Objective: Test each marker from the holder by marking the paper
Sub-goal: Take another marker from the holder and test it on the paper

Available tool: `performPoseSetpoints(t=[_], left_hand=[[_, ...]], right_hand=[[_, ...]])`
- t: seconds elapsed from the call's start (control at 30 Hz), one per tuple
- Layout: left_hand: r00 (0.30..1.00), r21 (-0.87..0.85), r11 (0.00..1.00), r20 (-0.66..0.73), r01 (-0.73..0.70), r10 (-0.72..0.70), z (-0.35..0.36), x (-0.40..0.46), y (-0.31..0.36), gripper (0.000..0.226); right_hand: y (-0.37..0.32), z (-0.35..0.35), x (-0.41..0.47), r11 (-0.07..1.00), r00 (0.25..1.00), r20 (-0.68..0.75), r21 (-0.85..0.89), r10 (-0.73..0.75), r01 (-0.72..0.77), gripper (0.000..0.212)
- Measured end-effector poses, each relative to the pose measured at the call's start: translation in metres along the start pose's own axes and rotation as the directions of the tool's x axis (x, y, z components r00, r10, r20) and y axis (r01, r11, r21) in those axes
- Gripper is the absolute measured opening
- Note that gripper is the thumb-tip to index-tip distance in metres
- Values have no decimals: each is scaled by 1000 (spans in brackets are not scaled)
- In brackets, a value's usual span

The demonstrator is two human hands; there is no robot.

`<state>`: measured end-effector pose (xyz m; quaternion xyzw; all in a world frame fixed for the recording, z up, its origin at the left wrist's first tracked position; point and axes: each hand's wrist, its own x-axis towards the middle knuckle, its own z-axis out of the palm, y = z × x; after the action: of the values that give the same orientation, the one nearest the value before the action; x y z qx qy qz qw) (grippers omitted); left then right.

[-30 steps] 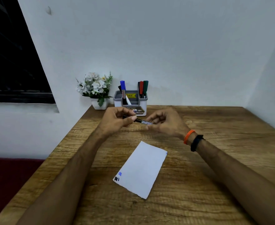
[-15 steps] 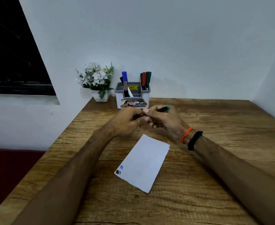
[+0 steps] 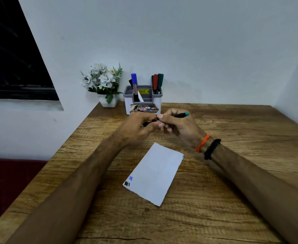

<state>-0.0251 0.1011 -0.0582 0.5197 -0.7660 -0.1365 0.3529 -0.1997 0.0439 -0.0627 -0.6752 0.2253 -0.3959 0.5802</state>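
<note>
I have the marker [image 3: 178, 115] up off the desk [image 3: 232, 182], both hands meeting just near of the holder [image 3: 142, 104]. My right hand [image 3: 179, 128] is wrapped around the barrel, its teal end poking out to the right past my thumb; my left hand [image 3: 137, 128] pinches the other end, where I judge the cap sits, though my fingers hide it. So the marker's long axis runs left to right, nearly level — a straight pull apart along that line should free the cap. The paper [image 3: 155, 173] lies flat, nearer to me than the hands and slightly right, with 2 marks, 1 blue and 1 black, at its near-left corner. The right hand is the one to bring the tip down and toward me.
</note>
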Motion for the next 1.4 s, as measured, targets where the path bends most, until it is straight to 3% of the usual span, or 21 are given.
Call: performPoseSetpoints(t=[0.2, 0.27, 0.33, 0.4, 0.5, 0.63, 0.77, 0.87, 1.03, 1.4], left_hand=[[999, -56, 998, -4, 41, -41, 2, -1, -1, 30], [994, -64, 992, 32, 105, -103, 0, -3, -3, 49], [984, -19, 986, 70, 165, -164, -3, -5, -8, 57], [972, 46, 976, 94, 214, -217, -5, -5, -11, 50], [959, 35, 970, 147, 241, -243, -4, -6, -13, 38], [952, 45, 979, 231, 198, -203, -3, -5, -15, 35], [957, 45, 992, 262, 118, -126, -2, -7, -17, 10], [957, 77, 991, 261, 105, -122, -3, -7, -19, 36], [956, 57, 994, 275, 92, -104, -2, -7, -19, 24], [932, 66, 995, 351, 74, -93, -3, -5, -22, 33]], right_hand=[[-5, -1, -8, 990, 994, -66, -111, -89, 81, 17], [-5, -1, -10, 982, 979, -151, -153, -136, 113, 18], [-7, -4, -11, 982, 971, -204, -163, -127, 94, 18], [-10, -7, -12, 992, 975, -208, -105, -85, 64, 18], [-14, -5, -17, 1000, 987, -159, 1, 10, -10, 5], [-13, 4, -29, 991, 993, 21, 63, 117, -118, 28], [-12, 17, -43, 976, 976, 124, 106, 178, -192, 28], [-11, 26, -50, 988, 980, 132, -6, 152, -152, 11], [-13, 39, -57, 985, 976, 143, -84, 163, -152, 13], [-8, 53, -71, 974, 971, 157, -167, 181, -155, 7]])
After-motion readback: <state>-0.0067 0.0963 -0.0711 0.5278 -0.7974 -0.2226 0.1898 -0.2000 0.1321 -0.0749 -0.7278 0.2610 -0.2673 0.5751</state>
